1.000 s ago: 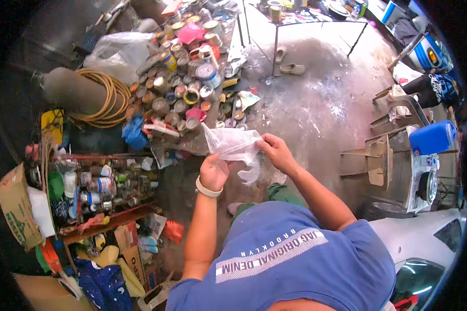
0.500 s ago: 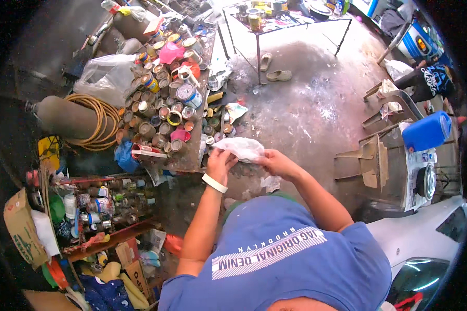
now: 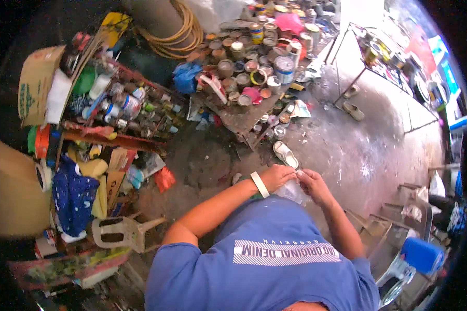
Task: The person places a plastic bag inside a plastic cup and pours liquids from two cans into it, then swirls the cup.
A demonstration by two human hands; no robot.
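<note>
A thin, whitish, see-through plastic bag (image 3: 291, 193) hangs crumpled in front of my waist. My left hand (image 3: 278, 178), with a pale band on its wrist, is closed, its fingers pinching the top of the bag. Close beside it, my right hand (image 3: 314, 187) grips the bag's upper edge between thumb and fingers. The fingertips nearly meet, and part of the bag is hidden behind my hands. Just beyond them shows a light-coloured clog (image 3: 285, 154) on the floor.
Many paint cans (image 3: 242, 80) crowd a worn table ahead. Left stand a cluttered shelf (image 3: 117, 136) and a beige plastic stool (image 3: 120, 233). A metal-framed table (image 3: 394, 78) stands far right, with loose clogs (image 3: 353, 110) near it. A blue jerrycan (image 3: 422, 255) is nearer.
My view has turned left, so the can table appears further right. My hands have drawn together and closer to my body, and the bag, spread between them before, now hangs bunched below.
</note>
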